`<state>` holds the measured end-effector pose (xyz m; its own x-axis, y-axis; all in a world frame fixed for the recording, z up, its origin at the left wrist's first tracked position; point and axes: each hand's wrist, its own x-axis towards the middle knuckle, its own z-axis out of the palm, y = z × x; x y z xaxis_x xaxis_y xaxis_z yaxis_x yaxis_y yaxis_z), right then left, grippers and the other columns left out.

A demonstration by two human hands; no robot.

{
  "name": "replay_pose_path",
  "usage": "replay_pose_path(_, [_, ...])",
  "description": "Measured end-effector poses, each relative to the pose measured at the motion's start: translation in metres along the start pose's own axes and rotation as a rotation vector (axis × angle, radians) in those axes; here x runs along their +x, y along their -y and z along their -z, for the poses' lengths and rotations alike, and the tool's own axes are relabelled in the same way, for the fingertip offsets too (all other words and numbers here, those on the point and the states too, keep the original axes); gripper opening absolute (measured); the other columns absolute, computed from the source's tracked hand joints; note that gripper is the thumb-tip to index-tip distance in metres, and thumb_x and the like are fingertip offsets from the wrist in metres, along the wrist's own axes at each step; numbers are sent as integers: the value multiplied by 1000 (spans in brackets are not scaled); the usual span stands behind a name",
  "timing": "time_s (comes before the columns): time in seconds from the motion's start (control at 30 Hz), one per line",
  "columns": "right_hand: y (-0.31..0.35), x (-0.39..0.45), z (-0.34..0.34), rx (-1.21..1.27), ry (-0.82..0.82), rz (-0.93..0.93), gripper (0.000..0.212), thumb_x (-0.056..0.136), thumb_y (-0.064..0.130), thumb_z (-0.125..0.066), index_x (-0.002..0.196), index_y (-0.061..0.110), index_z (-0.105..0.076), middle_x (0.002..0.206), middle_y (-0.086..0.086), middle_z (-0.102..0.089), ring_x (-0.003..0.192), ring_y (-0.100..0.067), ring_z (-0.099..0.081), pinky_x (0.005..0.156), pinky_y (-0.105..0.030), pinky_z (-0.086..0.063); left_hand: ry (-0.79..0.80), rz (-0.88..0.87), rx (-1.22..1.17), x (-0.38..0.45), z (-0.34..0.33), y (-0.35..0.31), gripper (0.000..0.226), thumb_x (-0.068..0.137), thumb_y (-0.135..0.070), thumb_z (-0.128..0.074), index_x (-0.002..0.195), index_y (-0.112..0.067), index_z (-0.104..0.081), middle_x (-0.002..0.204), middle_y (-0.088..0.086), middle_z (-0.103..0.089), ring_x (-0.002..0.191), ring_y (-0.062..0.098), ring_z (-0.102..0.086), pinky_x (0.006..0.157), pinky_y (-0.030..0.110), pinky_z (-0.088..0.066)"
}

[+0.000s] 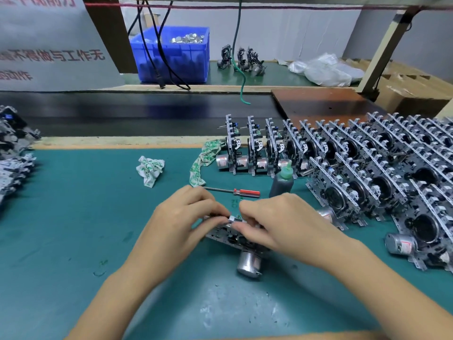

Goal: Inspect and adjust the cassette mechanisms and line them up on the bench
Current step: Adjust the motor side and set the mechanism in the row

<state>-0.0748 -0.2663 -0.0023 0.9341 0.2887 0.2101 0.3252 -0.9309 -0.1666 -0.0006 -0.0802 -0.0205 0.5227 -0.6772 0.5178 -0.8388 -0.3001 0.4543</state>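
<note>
Since the cassette mechanism [235, 238] lies flat, long axis left-right, I've got left hand [186, 217] and right hand [277, 222] both pinching it; finished row [318, 148] sits off right, right hand's nearer.

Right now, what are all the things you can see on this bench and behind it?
Cassette mechanism being worked on: one, grey metal with a silver motor, on the green mat under both hands.
Lined-up mechanisms: many, too many to count, grey and black, in rows at the right.
More mechanisms: a pile, grey, at the left edge.
Far mechanisms: a few, dark, on the back bench.
Screwdriver: one, red handle, lying past the hands.
Bottle: one, dark with a green cap, standing beside the rows.
Rags: two, white with green print, crumpled on the mat.
Crate: one, blue, holding silver parts, at the back.
Plastic bag: white, back right.
Left hand: grip on the mechanism.
Right hand: grip on the mechanism.
</note>
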Motion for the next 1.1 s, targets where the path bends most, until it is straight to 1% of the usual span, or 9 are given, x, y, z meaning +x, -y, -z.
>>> replay_pose_path(0.1, [3, 13, 0, 21, -50, -70, 30, 94, 44, -47, 76, 23, -35, 64, -1, -54, 63, -31, -53, 55, -39, -37, 12, -16, -2, 13, 10, 10, 15, 84, -25, -63, 88, -16, -74, 84, -7, -60, 71, -7, -44, 69, 16, -42])
replay_pose_path(0.2, [3, 29, 7, 2, -150, -90, 30, 94, 42, -50, 76, 22, -35, 63, -1, -52, 61, -33, -52, 54, -36, -34, 0, -78, 65, 31, 19, 20, 15, 85, -22, -62, 90, -13, -73, 86, -2, -61, 72, -4, -44, 69, 18, -40])
replay_pose_path(0.4, [-16, 66, 17, -351, -355, 41, 31, 77, 24, -75, 62, 10, -51, 47, -7, -55, 35, -25, -50, 44, -21, -24, -69, -111, 127, 66, 21, 41, 11, 86, -13, -64, 90, -5, -70, 87, 4, -59, 69, 6, -47, 67, 16, -38])
replay_pose_path(0.5, [-26, 75, 11, -544, -271, 87, 27, 77, 29, -75, 64, 13, -57, 48, 0, -56, 36, -20, -53, 40, -19, -24, -42, -85, 170, 66, 10, 53, 8, 86, -9, -68, 88, -2, -68, 83, 5, -59, 68, 9, -45, 65, 25, -39])
replay_pose_path(0.6, [-35, 79, -2, -580, -133, 140, 23, 92, 33, -56, 81, 14, -61, 66, 1, -63, 56, -22, -64, 44, -27, -33, -1, -38, 180, 60, -1, 60, 8, 88, -10, -66, 90, -3, -68, 83, 5, -60, 72, 17, -52, 67, 34, -43])
replay_pose_path(0.7, [-38, 83, -10, -412, -35, 129, 29, 101, 35, -36, 100, 12, -53, 87, -4, -64, 80, -29, -63, 56, -34, -29, 26, -11, 170, 54, -6, 63, 9, 89, -11, -65, 93, -4, -68, 85, 4, -60, 72, 16, -51, 67, 36, -46])
replay_pose_path(0.87, [-34, 90, -7, -179, -25, 13, 28, 98, 39, -42, 81, 18, -37, 68, -2, -52, 63, -27, -43, 56, -34, -27, -26, -24, 201, 55, 1, 65, 5, 88, -7, -65, 90, -3, -68, 84, 6, -61, 75, 14, -47, 66, 26, -35])
replay_pose_path(0.97, [-26, 98, -8, 56, -61, -145, 36, 97, 36, -47, 68, 17, -37, 57, 3, -39, 61, -25, -39, 56, -34, -27, -21, -55, 293, 63, 12, 67, 4, 86, -3, -67, 89, -1, -68, 85, 10, -65, 75, 27, -56, 66, 26, -33])
replay_pose_path(1.1, [-6, 111, -21, 250, -168, -367, 41, 96, 31, -49, 59, 19, -34, 61, -2, -48, 66, -27, -43, 63, -36, -34, 19, -44, 354, 77, 19, 79, 10, 90, -8, -62, 96, -2, -68, 97, 10, -66, 87, 32, -56, 75, 34, -39])
